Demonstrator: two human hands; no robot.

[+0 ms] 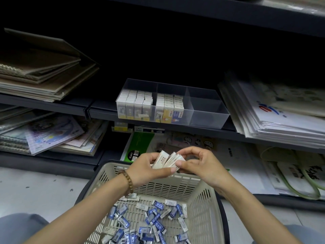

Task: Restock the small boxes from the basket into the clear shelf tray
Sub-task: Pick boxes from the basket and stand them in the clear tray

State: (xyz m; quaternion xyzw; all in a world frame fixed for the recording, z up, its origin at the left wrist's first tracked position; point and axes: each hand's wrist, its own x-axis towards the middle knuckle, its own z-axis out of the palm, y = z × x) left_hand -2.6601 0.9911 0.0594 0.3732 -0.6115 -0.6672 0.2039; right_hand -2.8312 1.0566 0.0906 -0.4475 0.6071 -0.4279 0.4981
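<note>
Left hand (146, 169): holds a fanned bunch of small white boxes from the left, with a bead bracelet (127, 180) on the wrist.
Left fingers (168, 170): clamped on the bunch, thumb lying across its near side and the other fingers curled behind it.
Right hand (198, 166): meets the left hand over the far rim of the basket and grips the same bunch from the right.
Right fingers (186, 153): curled over the top of the bunch, thumb pressed to its lower right edge.
Held boxes (166, 161): several slim white boxes, tilted and spread between the two sets of fingers, touching both.
Basket (200, 208): beige slotted plastic, directly below the fingers and toward the person.
Loose boxes (151, 219): many blue-and-white and white boxes scattered on the basket floor, well below the fingers.
Clear tray (207, 110): on the shelf edge above and beyond the fingers, split into three compartments.
Stocked boxes (151, 104): upright rows in the left and middle compartments of the tray.
Shelf (52, 104): dark, running left and right beyond the fingers.
Notebooks (44, 76): stacked on the shelf, far left of the fingers.
Paper stack (281, 117): on the shelf, far right of the fingers.
Green packet (140, 143): on the lower level, just beyond the left fingers.
</note>
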